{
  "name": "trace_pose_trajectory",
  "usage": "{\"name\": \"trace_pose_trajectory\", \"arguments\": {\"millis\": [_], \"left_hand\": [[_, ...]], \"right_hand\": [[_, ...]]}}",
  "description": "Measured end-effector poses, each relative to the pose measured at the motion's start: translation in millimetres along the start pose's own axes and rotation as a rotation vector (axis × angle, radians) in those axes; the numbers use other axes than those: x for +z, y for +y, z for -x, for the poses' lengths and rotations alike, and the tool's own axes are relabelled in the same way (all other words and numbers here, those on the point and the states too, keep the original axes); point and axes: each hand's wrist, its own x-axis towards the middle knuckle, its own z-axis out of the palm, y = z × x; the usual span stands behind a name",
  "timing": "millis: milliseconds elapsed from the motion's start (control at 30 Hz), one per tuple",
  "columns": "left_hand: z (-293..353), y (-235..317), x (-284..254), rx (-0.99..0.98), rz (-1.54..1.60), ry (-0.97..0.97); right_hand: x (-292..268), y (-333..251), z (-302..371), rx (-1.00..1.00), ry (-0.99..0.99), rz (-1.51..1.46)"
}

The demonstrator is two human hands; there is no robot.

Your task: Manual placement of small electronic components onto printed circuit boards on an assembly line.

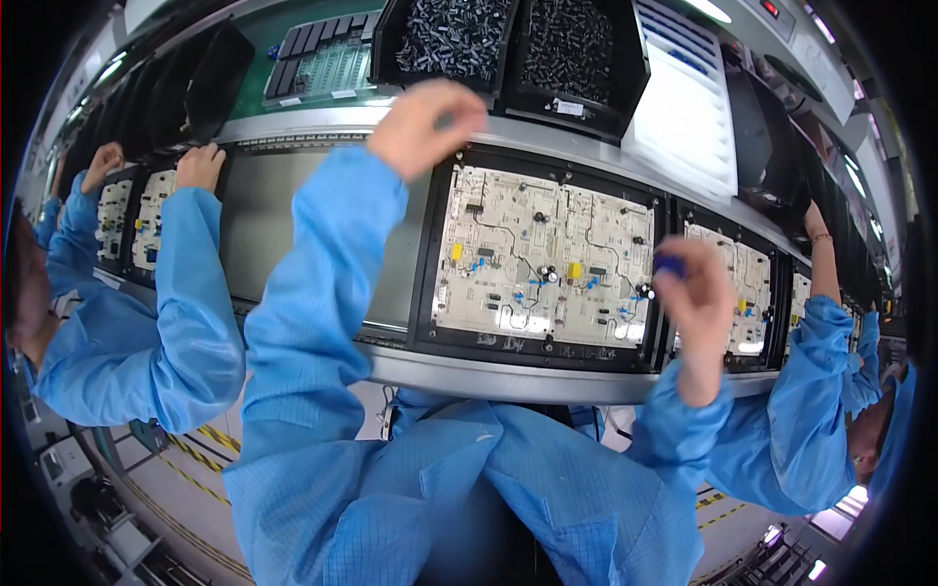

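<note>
A white circuit board (542, 256) in a black carrier frame lies on the conveyor in front of me. My left hand (425, 122) is raised above the board's upper left corner, just below a black bin of small dark parts (454, 34); its fingers are curled and blurred, and whatever they hold is hidden. My right hand (696, 293) hovers at the board's right edge, pinching a small blue component (670, 264) between its fingertips.
A second black bin of parts (576, 49) stands beside the first. Other boards (747, 283) ride the conveyor rail (508, 376) on the right and on the left (151, 220). A co-worker's hand (200, 166) works at my left, another person's arm (826, 293) at my right.
</note>
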Motion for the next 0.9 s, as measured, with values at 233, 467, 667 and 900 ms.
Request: {"name": "trace_pose_trajectory", "arguments": {"millis": [233, 467, 667, 900], "left_hand": [[-68, -59, 6, -0.136, -0.691, 0.028], [-97, -71, 28, -0.130, -0.999, -0.146], [-87, -51, 22, -0.219, -0.781, -0.056], [-79, -48, 14, -0.110, -0.452, 0.064]], "right_hand": [[60, 13, 84, 0.156, 0.041, -0.145], [59, 1, 93, 0.064, 0.024, 0.178], [58, 15, 104, 0.125, -0.014, 0.111], [64, 34, 96, 0.235, -0.014, -0.445]]}}
